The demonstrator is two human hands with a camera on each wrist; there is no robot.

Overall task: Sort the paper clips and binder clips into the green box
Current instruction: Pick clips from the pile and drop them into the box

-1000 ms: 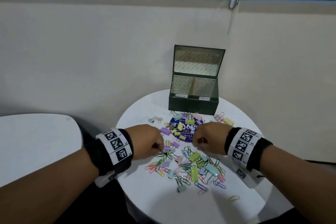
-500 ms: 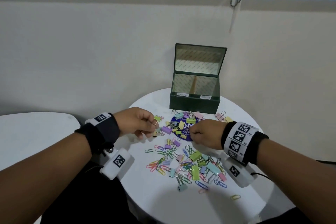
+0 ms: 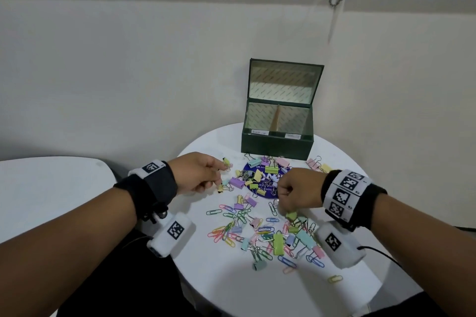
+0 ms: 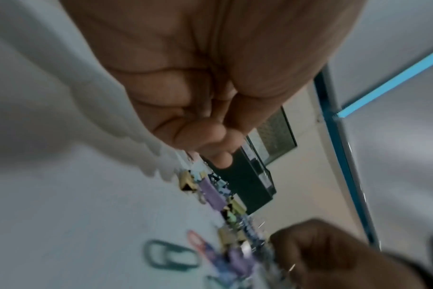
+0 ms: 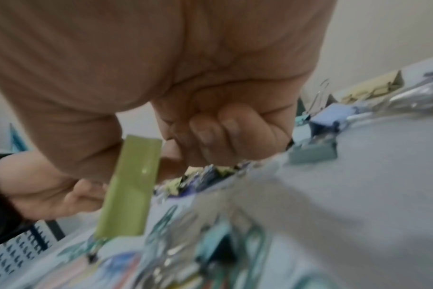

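The right hand [image 3: 300,192] pinches a green binder clip [image 5: 130,183]; the left hand [image 3: 199,172], fingers curled, may drop tangled clips short of the green box [image 3: 277,148].

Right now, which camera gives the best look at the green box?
The head view: the green box shows whole, lid up, divider visible. The left wrist view catches it blurred behind the left hand. The right wrist view misses it.
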